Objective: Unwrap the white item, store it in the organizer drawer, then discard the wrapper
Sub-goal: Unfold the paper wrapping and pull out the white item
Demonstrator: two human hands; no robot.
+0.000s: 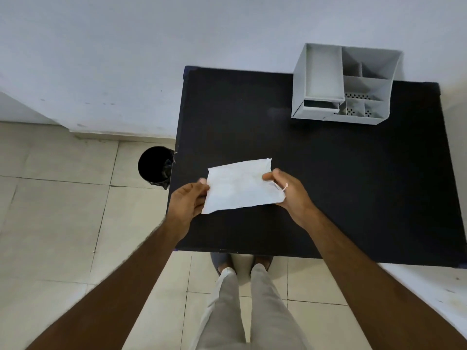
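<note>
A flat white wrapped item (241,186) is held a little above the black table (328,185), near its front left part. My left hand (188,202) pinches its left edge. My right hand (288,190) grips its right edge, where a thin white strip pokes out between the fingers. What is inside the wrapper is hidden. The grey organizer (346,84) stands at the table's far right, with a small drawer (321,104) at its lower front pulled slightly out.
A black bin (155,166) stands on the tiled floor just left of the table. A white wall runs behind the table. My legs and feet show below the table's near edge.
</note>
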